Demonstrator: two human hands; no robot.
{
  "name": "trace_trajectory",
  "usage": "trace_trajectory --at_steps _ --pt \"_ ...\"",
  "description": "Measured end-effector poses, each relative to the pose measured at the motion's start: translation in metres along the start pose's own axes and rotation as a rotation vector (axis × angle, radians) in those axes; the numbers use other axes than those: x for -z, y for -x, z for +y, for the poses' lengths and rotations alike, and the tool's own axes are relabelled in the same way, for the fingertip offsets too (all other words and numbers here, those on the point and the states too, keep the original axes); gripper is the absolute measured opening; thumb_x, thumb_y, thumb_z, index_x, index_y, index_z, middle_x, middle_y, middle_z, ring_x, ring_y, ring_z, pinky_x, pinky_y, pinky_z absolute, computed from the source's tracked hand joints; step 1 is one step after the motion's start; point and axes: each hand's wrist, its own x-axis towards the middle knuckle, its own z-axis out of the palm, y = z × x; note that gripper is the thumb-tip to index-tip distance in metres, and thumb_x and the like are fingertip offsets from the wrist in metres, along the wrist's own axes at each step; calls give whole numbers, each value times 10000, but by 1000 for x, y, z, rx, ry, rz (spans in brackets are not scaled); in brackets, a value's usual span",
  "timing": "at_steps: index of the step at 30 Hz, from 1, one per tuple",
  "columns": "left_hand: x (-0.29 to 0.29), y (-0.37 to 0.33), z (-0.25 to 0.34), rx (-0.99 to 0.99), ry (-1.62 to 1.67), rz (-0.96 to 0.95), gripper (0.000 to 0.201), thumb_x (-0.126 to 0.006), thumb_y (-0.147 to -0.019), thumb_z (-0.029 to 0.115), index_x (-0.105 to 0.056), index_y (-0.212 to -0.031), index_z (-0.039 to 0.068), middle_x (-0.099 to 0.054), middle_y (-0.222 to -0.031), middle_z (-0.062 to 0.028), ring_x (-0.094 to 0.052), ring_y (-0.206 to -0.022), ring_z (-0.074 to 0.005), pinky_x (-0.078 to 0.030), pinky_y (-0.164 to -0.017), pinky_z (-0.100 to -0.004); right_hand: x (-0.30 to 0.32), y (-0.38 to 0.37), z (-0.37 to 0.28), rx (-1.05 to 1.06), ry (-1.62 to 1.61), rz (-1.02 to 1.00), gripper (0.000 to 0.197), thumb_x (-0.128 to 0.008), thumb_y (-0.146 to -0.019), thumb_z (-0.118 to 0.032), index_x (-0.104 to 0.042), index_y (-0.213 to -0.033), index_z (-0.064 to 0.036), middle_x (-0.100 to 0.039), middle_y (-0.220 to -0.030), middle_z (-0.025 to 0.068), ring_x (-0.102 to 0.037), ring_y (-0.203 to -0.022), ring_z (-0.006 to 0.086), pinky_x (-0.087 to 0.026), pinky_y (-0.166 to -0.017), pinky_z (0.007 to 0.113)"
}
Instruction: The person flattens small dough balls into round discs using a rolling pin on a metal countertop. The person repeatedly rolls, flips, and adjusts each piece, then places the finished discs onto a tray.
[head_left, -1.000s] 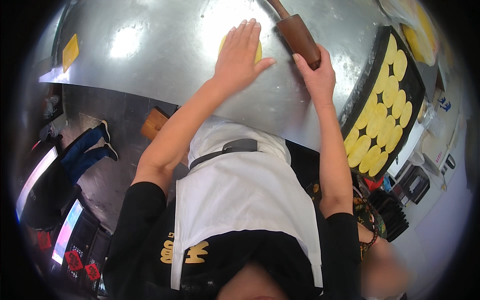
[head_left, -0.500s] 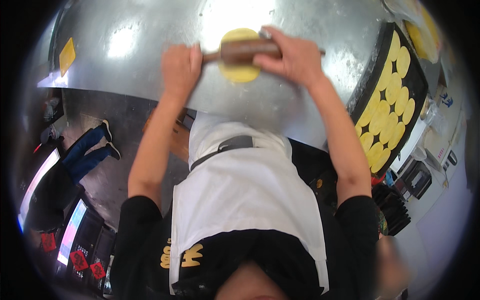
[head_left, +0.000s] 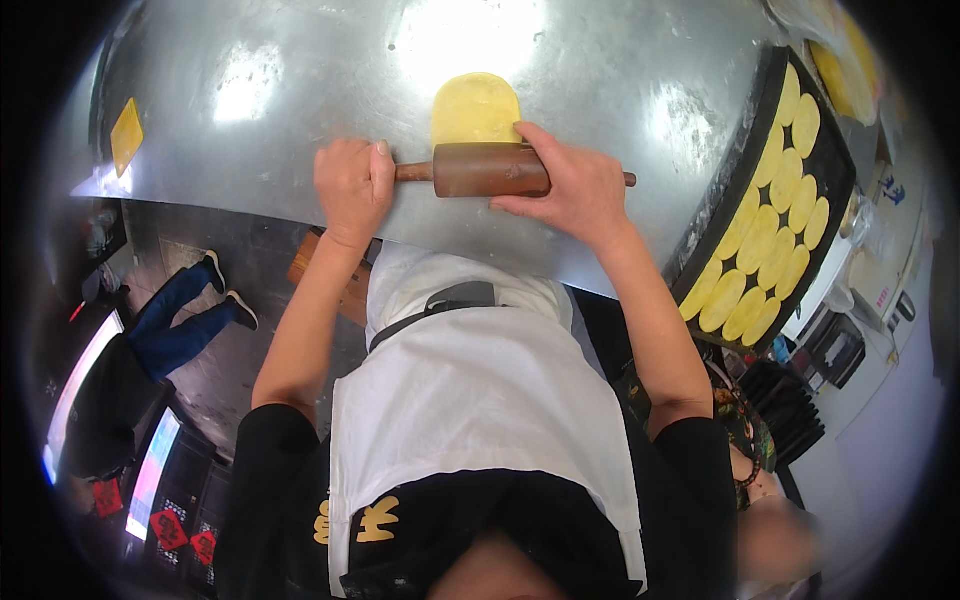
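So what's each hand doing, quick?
Left hand: closed, holding the pin's left handle.
Right hand: holding the pin's right end.

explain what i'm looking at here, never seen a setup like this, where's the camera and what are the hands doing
There's no machine here: these are a person's two bare hands. The view comes from a wide camera worn on the person's head, looking down, so straight edges bend and the white apron shows below.

On the metal table lies a flat yellow piece of dough, and both hands hold a brown rolling pin at its near edge. The left hand grips one handle; the right hand spans the other end of the thick roller. To the right, a black tray holds rows of flat yellow rounds.
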Motion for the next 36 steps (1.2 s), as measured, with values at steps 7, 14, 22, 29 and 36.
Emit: trace_trajectory --at_steps 7,14,22,29,36 --pt "9 -97 31 430 615 -41 314 -715 -1003 263 -693 -1013 -50 -731 -882 -152 -690 -772 -330 -556 -736 -444 26 -24 44 -598 -562 242 602 -800 -936 -547 -703 -1330 -102 -738 -936 88 -713 -881 215 -573 -830 336" --pt "-29 -104 51 297 324 -440 278 -805 -891 221 -756 -1024 -17 -708 -845 -202 -696 -879 -349 -561 -778 -473 37 -11 51 -631 -21 399 583 -732 -1013 -438 -588 -1424 -50 -763 -1086 155 -741 -980 324 -571 -877 450" --pt "-32 -101 44 205 290 -334 236 -781 -906 246 -764 -898 11 -703 -880 -176 -652 -870 -367 -531 -793 -484 20 -31 -26 -494 -585 298 504 -860 -883 -236 -673 -1292 -8 -705 -1053 123 -645 -965 301 -530 -867 432" --pt "-40 -89 38 199 135 -225 199 -815 -903 258 -715 -973 101 -637 -1065 -108 -572 -1063 -353 -460 -951 -486 -48 -71 0 -312 12 453 577 -892 -849 -324 -666 -1309 -59 -645 -920 65 -612 -897 257 -480 -887 428" --pt "-37 -89 34 187 243 -178 255 -815 -889 186 -738 -1119 109 -658 -1121 -108 -582 -1109 -345 -452 -998 -477 -28 -77 -5 -499 -239 270 541 -857 -877 -280 -650 -1315 -38 -726 -1130 131 -626 -1140 344 -433 -999 501"
